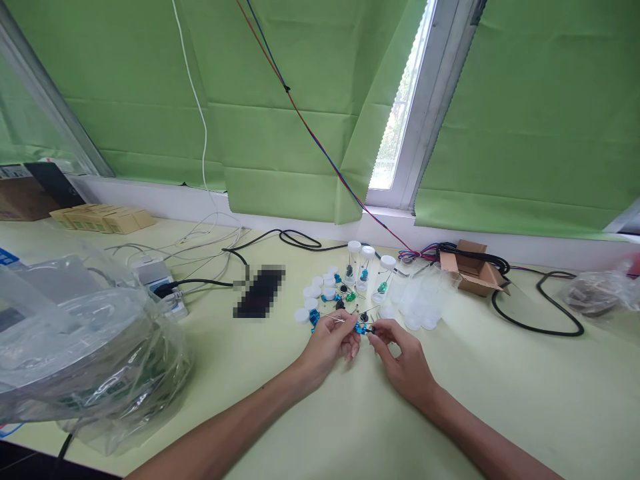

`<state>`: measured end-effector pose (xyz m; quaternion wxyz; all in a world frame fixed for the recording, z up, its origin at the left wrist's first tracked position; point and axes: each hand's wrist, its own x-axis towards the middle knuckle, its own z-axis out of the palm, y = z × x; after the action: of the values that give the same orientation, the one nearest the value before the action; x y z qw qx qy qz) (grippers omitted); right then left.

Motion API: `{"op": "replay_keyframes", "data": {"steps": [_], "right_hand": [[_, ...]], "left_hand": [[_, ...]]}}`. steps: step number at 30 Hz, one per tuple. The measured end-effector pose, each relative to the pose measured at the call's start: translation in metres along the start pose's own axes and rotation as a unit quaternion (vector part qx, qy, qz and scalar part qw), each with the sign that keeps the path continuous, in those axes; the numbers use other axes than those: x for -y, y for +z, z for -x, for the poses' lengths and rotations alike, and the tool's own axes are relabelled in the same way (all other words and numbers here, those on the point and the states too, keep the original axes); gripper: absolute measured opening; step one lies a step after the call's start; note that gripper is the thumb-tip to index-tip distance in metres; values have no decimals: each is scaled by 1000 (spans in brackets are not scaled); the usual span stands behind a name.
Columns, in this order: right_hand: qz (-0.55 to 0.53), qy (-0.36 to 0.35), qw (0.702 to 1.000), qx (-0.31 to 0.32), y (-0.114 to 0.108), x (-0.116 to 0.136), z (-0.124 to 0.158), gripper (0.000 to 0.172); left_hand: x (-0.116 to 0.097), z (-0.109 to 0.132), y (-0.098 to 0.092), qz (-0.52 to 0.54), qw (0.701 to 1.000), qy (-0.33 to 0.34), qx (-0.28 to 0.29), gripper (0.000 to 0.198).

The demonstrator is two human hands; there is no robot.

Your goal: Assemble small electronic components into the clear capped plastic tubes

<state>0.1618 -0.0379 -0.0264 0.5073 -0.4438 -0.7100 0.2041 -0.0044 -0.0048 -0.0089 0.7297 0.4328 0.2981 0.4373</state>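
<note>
My left hand (334, 339) is closed on a small blue part (361, 329), and a thin metal rod (331, 318) sticks out from its fingers to the left. At the right end of the blue part, my right hand (401, 353) pinches a small black piece (371, 329); whether the two are joined is too small to tell. Just beyond my hands lie other blue parts (314, 317), green parts (351, 296), black pieces (364, 317) and round white caps (301, 315). Behind them stand capped clear tubes (383, 280) with coloured parts inside.
Right of the capped tubes lie several clear tubes (423, 300), beside an open cardboard box (473, 270) and black cable (537, 327). A bagged spool (90, 347) takes up the left. A pixelated dark object (260, 293) and a power strip (173, 303) lie between.
</note>
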Motion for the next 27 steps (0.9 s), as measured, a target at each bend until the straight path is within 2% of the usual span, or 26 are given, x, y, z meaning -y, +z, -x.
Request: {"op": "replay_keyframes", "data": {"steps": [4, 22, 25, 27], "right_hand": [[3, 6, 1000, 8, -1, 1, -1, 15], [38, 15, 998, 48, -2, -3, 0, 45], [33, 17, 999, 38, -2, -1, -1, 39], [22, 12, 999, 25, -3, 1, -1, 24]], "left_hand": [[1, 0, -2, 17, 1000, 3, 15, 30], [0, 2, 2, 6, 1000, -2, 14, 32], [-1, 2, 2, 8, 1000, 3, 11, 32], [-1, 3, 2, 12, 1000, 7, 8, 31]]}}
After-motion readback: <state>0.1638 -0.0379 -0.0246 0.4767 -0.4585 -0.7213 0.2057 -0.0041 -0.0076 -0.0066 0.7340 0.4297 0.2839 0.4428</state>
